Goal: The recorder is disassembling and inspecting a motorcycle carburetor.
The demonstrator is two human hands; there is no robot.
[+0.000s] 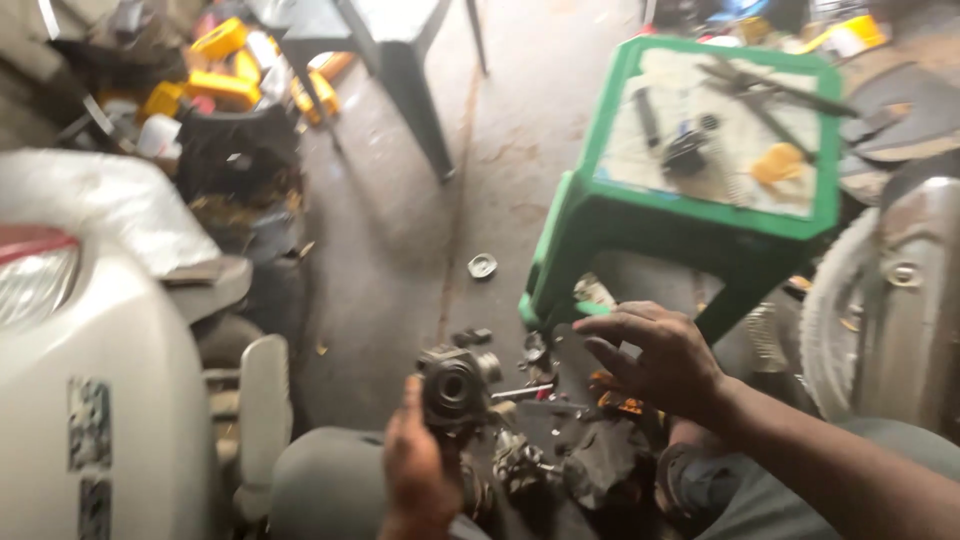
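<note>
Left hand [415, 470] gripped a dark round part [453, 385], bore facing the camera, while right hand [660, 355] hovered spread and empty just right, over floor [400, 260] scraps.

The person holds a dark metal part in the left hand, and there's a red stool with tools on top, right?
Not quite: the stool is green, not red, as the head view shows. The rest holds: the left hand holds the dark metal part, and tools lie on the stool.
</note>
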